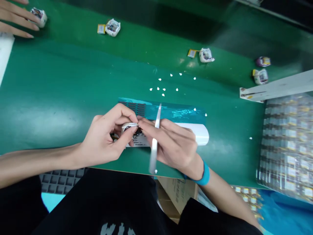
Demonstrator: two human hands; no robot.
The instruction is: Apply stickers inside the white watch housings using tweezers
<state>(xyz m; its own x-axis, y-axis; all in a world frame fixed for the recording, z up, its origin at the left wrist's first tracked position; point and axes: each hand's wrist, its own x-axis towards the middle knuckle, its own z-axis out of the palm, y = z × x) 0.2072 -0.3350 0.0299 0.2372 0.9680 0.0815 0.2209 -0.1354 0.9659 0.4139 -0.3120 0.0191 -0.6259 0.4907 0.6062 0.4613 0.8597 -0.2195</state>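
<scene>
Between the thumb and fingers of my left hand (pixel 104 138) is a small white device housing (pixel 126 126), tilted, with dark wires and parts showing inside. My right hand (pixel 174 143) is closed, its fingertips meeting the housing's right side; whether they pinch a small part there is hidden. Slim silver tweezers (pixel 153 151) lie across the right hand, tucked between its fingers and pointing away from me. Beneath both hands are a white sheet (pixel 200 133) with a rounded end and a clear blue film strip (pixel 181 112) bearing rows of dark pieces (pixel 138 107).
Several small white pieces (pixel 164 89) dot the green table (pixel 73 88). Farther back sit open housings (pixel 112 27) with batteries attached. Another person's hand (pixel 17 18) touches a housing at upper left. A white bar (pixel 278 85) and stacked clear trays (pixel 286 147) stand at right.
</scene>
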